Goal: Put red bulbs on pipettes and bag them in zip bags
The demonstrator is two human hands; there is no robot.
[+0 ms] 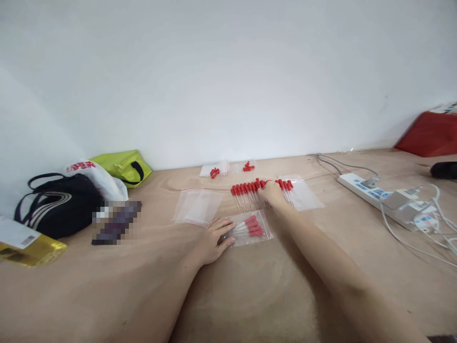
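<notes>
A clear zip bag [262, 218] lies on the table with several red-bulbed droppers [252, 224] in it. My left hand [215, 238] rests over the bag's left edge, fingers stretched out and thumb apart. Behind the bag runs a row of droppers [243, 190], red bulbs toward the wall and thin clear tubes toward me. Within that row, my right hand [270, 193] pinches a dropper [263, 184] near its bulb; the fingertips are partly hidden. The row's right end lies over another clear bag [307, 194].
Flat clear bags [196, 206] lie left of the row. Two small groups of red bulbs [214, 173] lie on bags near the wall. A power strip [367, 193] with chargers and cables is at right. A black bag [64, 202] and a green bag [123, 164] stand left.
</notes>
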